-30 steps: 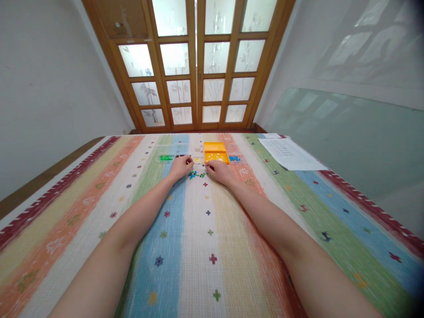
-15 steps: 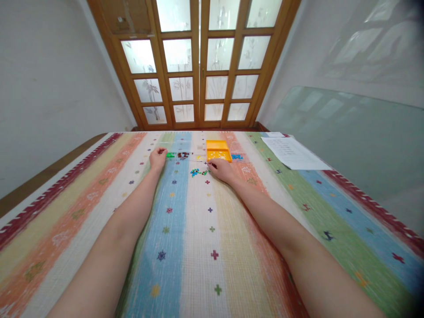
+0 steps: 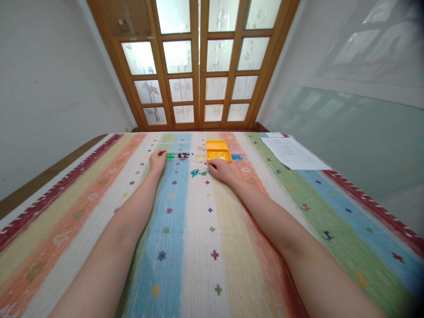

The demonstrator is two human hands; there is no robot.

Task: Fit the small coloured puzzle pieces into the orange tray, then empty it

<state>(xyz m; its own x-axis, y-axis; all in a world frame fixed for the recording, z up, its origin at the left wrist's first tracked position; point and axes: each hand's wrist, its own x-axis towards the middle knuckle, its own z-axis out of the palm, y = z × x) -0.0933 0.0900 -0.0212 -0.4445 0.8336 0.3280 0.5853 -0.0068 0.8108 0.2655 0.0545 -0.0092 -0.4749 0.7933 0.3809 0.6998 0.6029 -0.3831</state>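
My left hand (image 3: pixel 158 160) is closed in a pinch at the left, beside small green pieces (image 3: pixel 170 156) in a clear plastic box. What its fingertips hold is too small to make out. My right hand (image 3: pixel 221 169) is closed too, just in front of the orange case (image 3: pixel 219 145); whatever it pinches is hidden. By its fingertips, on the cloth, lie a cluster of small blue and green pieces (image 3: pixel 194 173) and a few green and dark red pieces (image 3: pixel 204 173).
Clear boxes hold dark brown pieces (image 3: pixel 183 156), yellow pieces (image 3: pixel 198 158) and blue pieces (image 3: pixel 236 157). White bits lie in the orange case. Printed paper sheets (image 3: pixel 293 152) rest on the striped tablecloth (image 3: pixel 195 247) at the right. Glass-paned doors (image 3: pixel 198 79) stand beyond the table.
My left hand has shifted very slightly beside the green pieces. My right hand and the pieces on the cloth look the same.
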